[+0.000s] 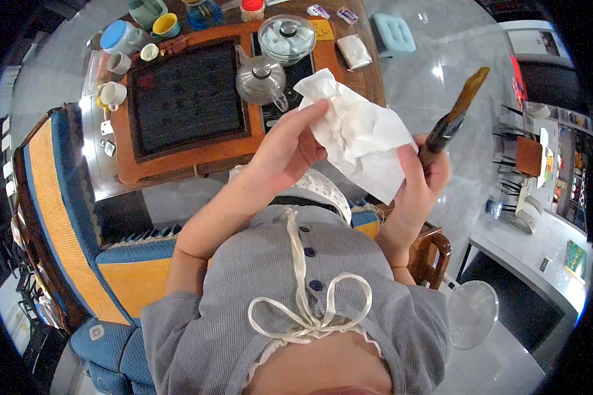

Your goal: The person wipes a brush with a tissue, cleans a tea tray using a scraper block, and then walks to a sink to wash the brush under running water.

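Observation:
A crumpled white paper tissue (pixel 359 128) is spread between my two hands above the tea table. My left hand (pixel 290 148) pinches its left edge, thumb on top and fingers beneath. At the right corner, my right hand (pixel 423 174) grips the tissue between thumb and fingers. The same hand also holds a brush (pixel 456 113), its tan bristles pointing up and to the right. Most of the brush's handle is hidden by my fingers. Just beyond my left hand stands a clear glass teapot (pixel 260 80).
A wooden tea table (pixel 197 150) bears a black tray (pixel 188 99), a lidded glass bowl (pixel 286 39), a white mug (pixel 113 95), a yellow cup (pixel 166 26) and a tissue pack (pixel 354 52). A blue stool (pixel 394 34) stands beyond. Blue-cushioned seating (pixel 135 253) lies to my left.

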Demonstrator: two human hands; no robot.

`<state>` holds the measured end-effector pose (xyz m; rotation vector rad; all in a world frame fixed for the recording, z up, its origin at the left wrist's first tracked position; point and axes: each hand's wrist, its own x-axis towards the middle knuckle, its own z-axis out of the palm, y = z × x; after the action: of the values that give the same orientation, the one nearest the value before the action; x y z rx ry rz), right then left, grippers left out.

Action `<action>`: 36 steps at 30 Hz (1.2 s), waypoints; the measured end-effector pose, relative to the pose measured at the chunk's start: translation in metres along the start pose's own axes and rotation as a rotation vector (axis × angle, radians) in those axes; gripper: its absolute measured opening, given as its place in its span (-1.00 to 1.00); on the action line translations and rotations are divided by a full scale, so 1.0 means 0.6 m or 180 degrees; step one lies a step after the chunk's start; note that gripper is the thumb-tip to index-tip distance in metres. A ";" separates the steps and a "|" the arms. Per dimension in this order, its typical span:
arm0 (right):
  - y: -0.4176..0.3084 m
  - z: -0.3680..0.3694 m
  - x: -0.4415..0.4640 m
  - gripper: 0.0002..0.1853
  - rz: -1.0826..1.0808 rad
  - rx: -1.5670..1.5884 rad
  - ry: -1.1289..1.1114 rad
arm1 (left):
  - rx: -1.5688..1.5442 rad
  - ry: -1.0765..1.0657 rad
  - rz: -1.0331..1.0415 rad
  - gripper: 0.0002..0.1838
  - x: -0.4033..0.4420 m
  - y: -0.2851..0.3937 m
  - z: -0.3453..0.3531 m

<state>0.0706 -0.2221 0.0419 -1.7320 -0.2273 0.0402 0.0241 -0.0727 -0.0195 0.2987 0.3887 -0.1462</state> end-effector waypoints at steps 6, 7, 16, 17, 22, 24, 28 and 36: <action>0.002 -0.022 0.006 -0.85 0.0066 -0.0093 0.0046 | -0.0080 -0.0110 -0.0187 -0.67 0.007 -0.011 0.004; 0.004 -0.023 0.007 -0.85 0.0059 -0.0120 0.0045 | -0.0075 -0.0113 -0.0190 -0.67 0.007 -0.011 0.005; 0.046 0.015 0.029 -0.75 -0.0078 -0.0668 -0.0810 | -0.0320 -0.1559 0.0087 -0.50 0.005 0.013 -0.026; 0.050 0.026 0.027 -0.76 0.0039 -0.0811 -0.0982 | -0.0266 -0.1298 0.0138 -0.47 -0.001 0.016 -0.028; 0.057 0.108 0.023 -0.77 0.0426 -0.0267 -0.2085 | 0.0847 0.0062 0.0930 -0.66 -0.012 -0.005 -0.070; 0.095 0.137 0.027 -0.77 0.0515 -0.0135 -0.2383 | 0.0943 0.0571 0.1042 -0.76 -0.005 -0.018 -0.129; 0.140 0.189 0.036 -0.69 0.0834 -0.0295 -0.3199 | 0.0366 0.1207 0.1077 -0.77 -0.048 0.014 -0.116; 0.185 0.277 -0.034 -0.53 0.1043 -0.0245 -0.3762 | -0.0318 0.2780 0.1226 -0.73 -0.102 0.043 -0.212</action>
<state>0.0392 -0.0811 -0.0980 -1.6145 -0.7982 1.3190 -0.0716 -0.0036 -0.1011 0.3230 1.1871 0.4001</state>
